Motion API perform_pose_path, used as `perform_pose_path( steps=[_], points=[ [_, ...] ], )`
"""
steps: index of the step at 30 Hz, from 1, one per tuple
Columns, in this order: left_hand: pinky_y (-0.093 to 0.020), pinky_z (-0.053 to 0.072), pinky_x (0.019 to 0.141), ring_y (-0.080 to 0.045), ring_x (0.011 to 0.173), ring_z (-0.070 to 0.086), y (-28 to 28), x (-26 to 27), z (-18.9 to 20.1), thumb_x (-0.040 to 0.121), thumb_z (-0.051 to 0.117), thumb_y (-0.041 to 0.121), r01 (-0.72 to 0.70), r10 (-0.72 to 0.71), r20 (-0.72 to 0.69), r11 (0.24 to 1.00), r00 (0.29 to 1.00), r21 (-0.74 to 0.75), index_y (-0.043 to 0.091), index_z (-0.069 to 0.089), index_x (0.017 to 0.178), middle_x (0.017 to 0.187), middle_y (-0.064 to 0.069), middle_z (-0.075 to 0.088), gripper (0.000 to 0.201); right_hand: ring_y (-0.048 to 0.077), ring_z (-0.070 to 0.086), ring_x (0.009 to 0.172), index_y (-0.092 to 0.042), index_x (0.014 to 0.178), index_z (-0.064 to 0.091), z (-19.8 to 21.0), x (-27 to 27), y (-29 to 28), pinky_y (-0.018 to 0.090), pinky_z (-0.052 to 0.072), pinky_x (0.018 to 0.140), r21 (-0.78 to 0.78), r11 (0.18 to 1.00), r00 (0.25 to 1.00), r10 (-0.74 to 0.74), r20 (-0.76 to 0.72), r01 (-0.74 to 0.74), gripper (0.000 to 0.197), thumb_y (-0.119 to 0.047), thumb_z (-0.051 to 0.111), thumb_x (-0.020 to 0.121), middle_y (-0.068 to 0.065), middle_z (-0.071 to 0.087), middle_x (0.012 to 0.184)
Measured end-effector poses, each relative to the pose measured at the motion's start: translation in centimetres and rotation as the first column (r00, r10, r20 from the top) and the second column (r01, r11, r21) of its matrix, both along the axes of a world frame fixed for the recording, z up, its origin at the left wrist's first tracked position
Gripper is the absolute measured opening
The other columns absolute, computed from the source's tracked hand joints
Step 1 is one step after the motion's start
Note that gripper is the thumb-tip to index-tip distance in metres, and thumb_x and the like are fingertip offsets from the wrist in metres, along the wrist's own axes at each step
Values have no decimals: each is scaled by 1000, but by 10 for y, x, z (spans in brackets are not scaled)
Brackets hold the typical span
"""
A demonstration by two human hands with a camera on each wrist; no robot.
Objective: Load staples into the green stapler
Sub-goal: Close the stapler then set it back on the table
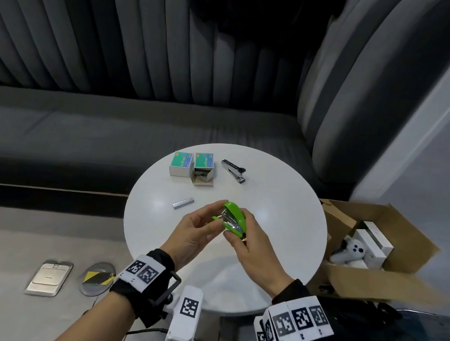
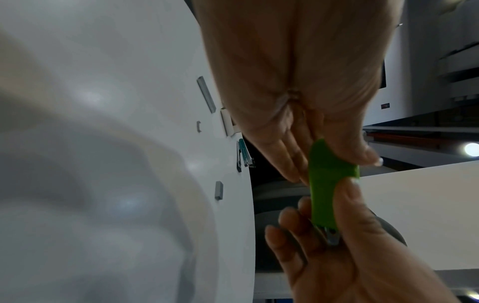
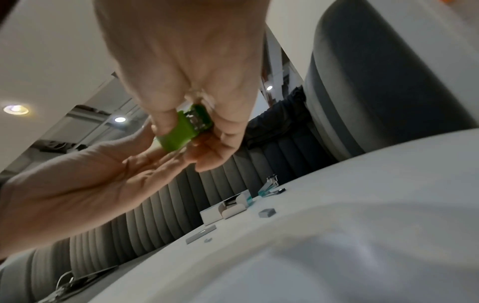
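While both my left hand (image 1: 197,230) and right hand (image 1: 249,243) pinch the small glossy green plastic stapler (image 1: 233,219) above the round white table's (image 1: 284,205) near edge (light, slippery), grip its sides.

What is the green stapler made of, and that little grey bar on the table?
The green stapler looks like glossy plastic with shiny metal inside. The staple strip looks like dull silver metal, likely steel. Both are guesses from colour and shine.
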State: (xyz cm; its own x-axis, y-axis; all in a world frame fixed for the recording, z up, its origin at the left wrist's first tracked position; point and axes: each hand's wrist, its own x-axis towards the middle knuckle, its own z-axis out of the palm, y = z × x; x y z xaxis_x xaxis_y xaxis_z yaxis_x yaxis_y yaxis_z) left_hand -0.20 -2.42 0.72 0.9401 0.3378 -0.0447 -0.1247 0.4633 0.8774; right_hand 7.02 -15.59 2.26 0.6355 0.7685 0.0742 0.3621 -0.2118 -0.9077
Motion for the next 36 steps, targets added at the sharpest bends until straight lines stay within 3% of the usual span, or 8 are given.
perform_pose_path(
  steps=[4,11,16,20,22,27,32,36],
  points=[
    [-16,54,77,-9,92,68,-1,-1,0,85,50,-7,2,-2,-9,1000,1000,-25,15,58,113,99,4,73,37,12,56,94,-27,128,41,2,4,-3,22,52,80,34,999,999,16,-34,-15,39,-21,53,92,2,51,115],
    [-17,55,81,-9,92,69,-1,-2,4,84,45,-9,-1,0,-26,999,1000,-42,14,58,112,98,4,74,39,10,58,83,-15,137,43,-2,11,-3,16,53,68,89,996,994,8,-113,2,50,-14,57,89,10,56,115],
    [-17,56,75,-12,85,70,1,-1,5,91,43,7,-48,42,-58,994,997,-94,6,56,116,92,-1,75,28,9,59,81,-15,133,46,-3,15,-4,16,52,70,138,989,993,-46,-109,61,49,-8,60,86,1,57,102],
    [-15,57,66,-15,76,72,0,-1,8,95,38,24,-75,62,-140,993,988,-88,2,62,100,82,-5,76,33,10,58,89,-14,128,53,-7,20,-6,19,49,84,142,985,994,-97,-41,102,46,-4,62,84,-11,55,92],
    [-15,57,65,-15,74,73,-1,-1,10,95,39,28,-69,55,-175,995,983,-75,3,64,94,78,-6,76,35,10,57,91,-13,125,56,-8,21,-7,13,48,81,147,984,995,-93,-36,98,44,-1,63,83,-11,56,92],
    [-21,59,68,-16,73,72,-4,0,11,90,50,30,-37,25,-251,998,968,-42,2,67,90,79,-7,75,33,-6,56,83,-12,124,58,-11,21,-7,5,45,76,122,989,997,-77,-24,80,45,0,64,81,-12,56,91],
    [-24,59,70,-20,79,70,-4,0,10,85,59,24,13,-11,-299,1000,954,3,0,67,100,94,-13,70,30,6,57,91,-15,123,59,-11,18,-11,4,45,78,59,996,996,-64,-56,67,43,-10,68,81,-9,57,94],
    [-22,58,69,-18,74,70,-6,-2,13,85,60,22,14,2,-306,999,952,52,6,70,94,88,-9,72,21,20,61,101,-14,118,62,-7,17,-14,19,48,86,0,999,999,-46,-29,47,38,-14,68,81,5,63,107]
  ],
)
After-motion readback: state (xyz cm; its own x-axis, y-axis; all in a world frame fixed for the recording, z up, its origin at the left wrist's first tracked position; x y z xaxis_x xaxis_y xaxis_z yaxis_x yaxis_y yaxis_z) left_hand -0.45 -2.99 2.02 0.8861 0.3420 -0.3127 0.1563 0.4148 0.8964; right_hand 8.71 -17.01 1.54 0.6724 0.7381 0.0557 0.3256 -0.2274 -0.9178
